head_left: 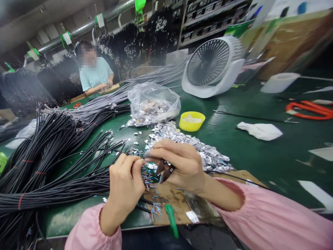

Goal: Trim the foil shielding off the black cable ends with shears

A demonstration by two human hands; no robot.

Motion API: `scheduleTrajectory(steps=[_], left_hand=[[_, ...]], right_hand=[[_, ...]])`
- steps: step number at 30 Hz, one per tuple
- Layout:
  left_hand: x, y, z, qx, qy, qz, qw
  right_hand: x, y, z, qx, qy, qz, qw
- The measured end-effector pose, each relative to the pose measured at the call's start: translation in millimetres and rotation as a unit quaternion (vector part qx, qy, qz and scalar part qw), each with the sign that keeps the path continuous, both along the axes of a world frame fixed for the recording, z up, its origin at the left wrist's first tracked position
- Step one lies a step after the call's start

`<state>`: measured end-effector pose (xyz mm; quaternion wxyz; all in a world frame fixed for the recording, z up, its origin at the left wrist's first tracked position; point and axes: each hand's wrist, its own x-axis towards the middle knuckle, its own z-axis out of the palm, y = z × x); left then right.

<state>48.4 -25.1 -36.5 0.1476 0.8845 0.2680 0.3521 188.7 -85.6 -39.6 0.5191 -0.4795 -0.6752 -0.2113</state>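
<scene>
In the middle of the view, my left hand (127,185) is closed, thumb and fingers pinched together; what lies between the fingertips is too small to make out. Just to its right, my right hand (182,165) is closed around dark metal cutting pliers (164,171), whose jaws show below the fingers. The two hands' fingertips nearly meet. Under them lie coloured wire clippings (148,177) and a worn brown board (166,196). Bundled black cables (78,184) reach my left hand from the left. Behind the hands spreads a heap of silver foil scraps (208,152).
A clear plastic bag (156,100) of scraps and a yellow dish (191,121) stand beyond the heap. A white fan (213,67), orange scissors (309,110) and a green handle (171,220) are around. Across the green table (260,152) sits a person (95,74) in light blue.
</scene>
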Motion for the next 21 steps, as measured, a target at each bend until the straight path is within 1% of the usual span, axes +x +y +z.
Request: scheduleTrajectory(steps=[2,4,5,6,8,9,10,12,13,14,15,16,17,19,21], left_hand=[[1.5,1.2,0.5,-0.081,-0.012,0.008,0.997],[1.8,5.6,3.2,-0.201,-0.047,-0.004,0.978],[1.3,8.6,5.1,-0.274,-0.068,-0.018,0.959],[0.5,11.7,7.3,-0.346,-0.089,-0.037,0.933],[-1.8,16.9,11.7,-0.461,-0.112,-0.087,0.876],[-3.0,18.4,13.7,-0.500,-0.113,-0.113,0.851],[-4.2,19.0,15.4,-0.527,-0.111,-0.137,0.831],[-5.5,17.5,17.8,-0.559,-0.084,-0.167,0.808],[-5.5,15.9,18.4,-0.563,-0.060,-0.175,0.805],[-5.1,14.1,18.7,-0.558,-0.031,-0.175,0.810],[-4.3,12.5,18.7,-0.543,-0.003,-0.167,0.823],[-3.3,11.3,18.4,-0.517,0.016,-0.150,0.843],[-2.1,10.6,17.9,-0.485,0.021,-0.128,0.865],[-0.4,11.1,16.6,-0.428,-0.004,-0.084,0.900],[0.1,12.8,15.6,-0.400,-0.049,-0.056,0.913]], right_hand=[[-1.1,2.4,-0.7,0.015,-0.011,0.003,1.000],[-3.0,7.1,-0.5,0.026,0.015,0.028,0.999],[-4.0,10.2,-0.2,0.028,0.043,0.047,0.998],[-4.7,13.5,0.2,0.024,0.080,0.070,0.994],[-5.6,20.1,1.0,-0.007,0.181,0.131,0.975],[-5.7,23.0,1.4,-0.038,0.241,0.167,0.955],[-5.8,25.4,1.8,-0.080,0.305,0.208,0.926],[-5.9,28.4,2.3,-0.171,0.409,0.279,0.852],[-5.9,28.9,2.5,-0.213,0.439,0.302,0.819],[-5.7,28.9,2.6,-0.247,0.456,0.315,0.795],[-5.2,28.6,2.6,-0.269,0.463,0.316,0.783],[-4.2,28.0,2.6,-0.273,0.466,0.304,0.785],[-2.5,27.3,2.7,-0.260,0.466,0.278,0.799],[2.2,25.3,3.2,-0.207,0.461,0.195,0.841],[7.1,22.6,4.4,-0.156,0.421,0.111,0.886]])
